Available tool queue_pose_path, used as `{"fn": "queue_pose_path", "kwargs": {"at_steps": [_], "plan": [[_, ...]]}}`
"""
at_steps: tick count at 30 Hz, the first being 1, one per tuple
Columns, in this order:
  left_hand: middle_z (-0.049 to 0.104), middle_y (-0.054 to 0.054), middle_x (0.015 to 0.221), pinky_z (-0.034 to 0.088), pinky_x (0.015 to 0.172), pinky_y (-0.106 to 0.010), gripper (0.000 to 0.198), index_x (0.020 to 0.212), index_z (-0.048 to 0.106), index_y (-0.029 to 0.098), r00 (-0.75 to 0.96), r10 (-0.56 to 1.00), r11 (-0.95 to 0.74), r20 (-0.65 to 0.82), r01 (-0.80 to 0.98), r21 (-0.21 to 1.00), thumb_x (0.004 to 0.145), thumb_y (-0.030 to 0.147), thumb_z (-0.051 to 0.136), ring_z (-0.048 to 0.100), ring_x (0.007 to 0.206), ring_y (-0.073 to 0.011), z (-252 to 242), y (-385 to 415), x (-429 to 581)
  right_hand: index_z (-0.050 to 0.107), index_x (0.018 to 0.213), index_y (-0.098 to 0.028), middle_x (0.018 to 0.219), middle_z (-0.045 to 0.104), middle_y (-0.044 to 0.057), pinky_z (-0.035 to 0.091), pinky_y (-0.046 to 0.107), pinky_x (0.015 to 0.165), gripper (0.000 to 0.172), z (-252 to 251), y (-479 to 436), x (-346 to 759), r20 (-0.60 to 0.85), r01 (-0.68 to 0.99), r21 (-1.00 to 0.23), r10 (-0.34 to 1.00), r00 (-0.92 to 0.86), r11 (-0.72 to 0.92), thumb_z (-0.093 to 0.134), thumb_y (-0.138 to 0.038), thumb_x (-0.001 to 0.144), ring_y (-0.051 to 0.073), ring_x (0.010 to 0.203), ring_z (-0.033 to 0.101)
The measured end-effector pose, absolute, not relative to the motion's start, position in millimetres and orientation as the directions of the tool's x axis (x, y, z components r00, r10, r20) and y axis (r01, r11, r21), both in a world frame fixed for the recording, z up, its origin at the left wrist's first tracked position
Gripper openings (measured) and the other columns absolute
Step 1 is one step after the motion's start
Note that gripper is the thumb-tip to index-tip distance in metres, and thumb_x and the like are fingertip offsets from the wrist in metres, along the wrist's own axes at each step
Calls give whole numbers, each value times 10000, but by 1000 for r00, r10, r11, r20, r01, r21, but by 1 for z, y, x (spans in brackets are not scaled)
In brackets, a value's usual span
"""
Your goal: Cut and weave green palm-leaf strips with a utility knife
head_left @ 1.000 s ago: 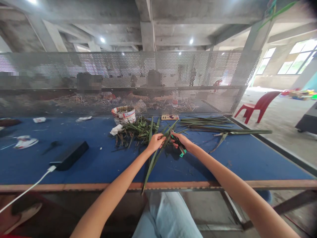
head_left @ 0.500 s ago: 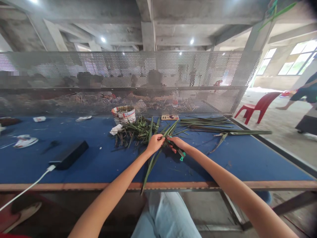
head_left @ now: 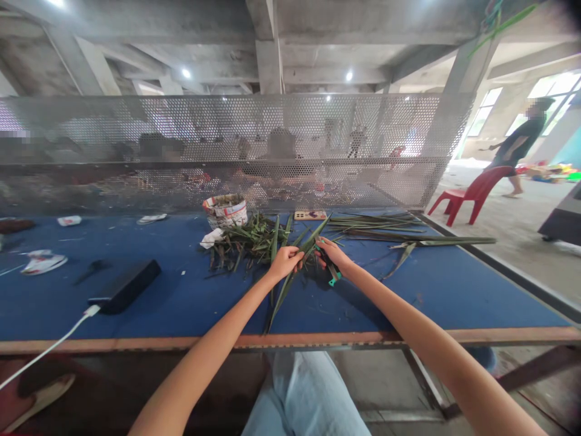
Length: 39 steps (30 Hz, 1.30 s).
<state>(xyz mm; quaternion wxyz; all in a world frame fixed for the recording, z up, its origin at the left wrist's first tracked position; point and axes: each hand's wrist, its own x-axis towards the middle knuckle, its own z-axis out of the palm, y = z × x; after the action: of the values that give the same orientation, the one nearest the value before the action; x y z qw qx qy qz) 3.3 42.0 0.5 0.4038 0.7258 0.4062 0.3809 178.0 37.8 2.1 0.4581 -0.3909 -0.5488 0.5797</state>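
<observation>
My left hand (head_left: 285, 262) is closed in a pinch on a long, narrow green leaf (head_left: 282, 298), which runs diagonally from near the table's front edge to beyond my fingers. Just to the right, my right hand (head_left: 334, 254) is wrapped round a small hand tool (head_left: 334, 277) with a dark body and bright green ends. Its working end is hidden by my fingers near the leaf, so its exact kind is unclear. Behind my left hand lies a heap of cut leaf pieces (head_left: 254, 236).
A bucket (head_left: 226, 212) stands behind the heap, near a patterned phone (head_left: 310, 215). Long leaf strips (head_left: 381, 223) lie at the back right. A black power bank (head_left: 131, 287) with a white cable sits left on the blue table (head_left: 195, 303). Beyond are a red chair (head_left: 474, 195) and a walking person (head_left: 521, 142).
My right hand has shifted slightly right, away from my left hand, with the tool still in it. The leaf has turned a little. At the right, the walking person has come further into view.
</observation>
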Motion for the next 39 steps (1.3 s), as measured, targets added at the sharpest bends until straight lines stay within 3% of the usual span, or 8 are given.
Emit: {"fn": "queue_pose_path", "kwargs": {"at_steps": [10, 17, 23, 30, 35, 39], "plan": [[467, 38, 418, 293, 451, -216, 359, 493, 401, 194, 312, 892, -430, 328, 360, 828, 775, 298, 597, 438, 407, -102, -2, 42, 2, 420, 694, -200, 463, 444, -74, 373, 201, 320, 271, 2, 31, 174, -61, 11, -998, 912, -405, -62, 519, -384, 867, 68, 300, 383], [491, 25, 447, 332, 527, -226, 322, 490, 432, 190, 303, 882, -462, 361, 404, 790, 770, 222, 588, 480, 474, -127, -3, 42, 1, 466, 710, -184, 461, 454, -70, 393, 201, 325, 264, 1, 31, 176, -81, 42, -997, 883, -463, -69, 468, -363, 904, 66, 293, 383], [516, 18, 440, 331, 489, -222, 299, 502, 471, 189, 315, 891, -436, 326, 393, 810, 766, 242, 603, 473, 437, -121, -4, 40, 2, 501, 721, -168, 487, 489, -54, 371, 208, 303, 273, -4, 34, 177, -83, 54, -996, 841, -535, -65, 509, -388, 881, 71, 291, 398], [633, -15, 549, 387, 455, -231, 239, 624, 558, 168, 368, 893, -387, 257, 342, 856, 815, 310, 540, 530, 421, -124, -3, 42, 4, 446, 827, -202, 560, 502, -83, 355, 184, 304, 130, -5, 38, 174, 5, -13, -1000, 901, -433, -1, 483, -316, 876, 62, 304, 414], [624, -23, 526, 393, 447, -238, 279, 590, 526, 167, 396, 887, -376, 236, 326, 867, 826, 314, 509, 535, 408, -132, -4, 43, 4, 383, 805, -220, 528, 453, -101, 376, 185, 344, 175, 3, 39, 181, 26, -48, -999, 940, -340, 10, 457, -354, 890, 58, 309, 384], [569, 0, 486, 371, 478, -231, 290, 538, 482, 174, 368, 888, -401, 275, 330, 854, 789, 290, 569, 552, 449, -137, -4, 45, 2, 383, 734, -213, 448, 421, -89, 369, 197, 350, 252, 5, 40, 183, -11, -22, -1000, 930, -366, -21, 467, -391, 892, 68, 298, 357]]}}
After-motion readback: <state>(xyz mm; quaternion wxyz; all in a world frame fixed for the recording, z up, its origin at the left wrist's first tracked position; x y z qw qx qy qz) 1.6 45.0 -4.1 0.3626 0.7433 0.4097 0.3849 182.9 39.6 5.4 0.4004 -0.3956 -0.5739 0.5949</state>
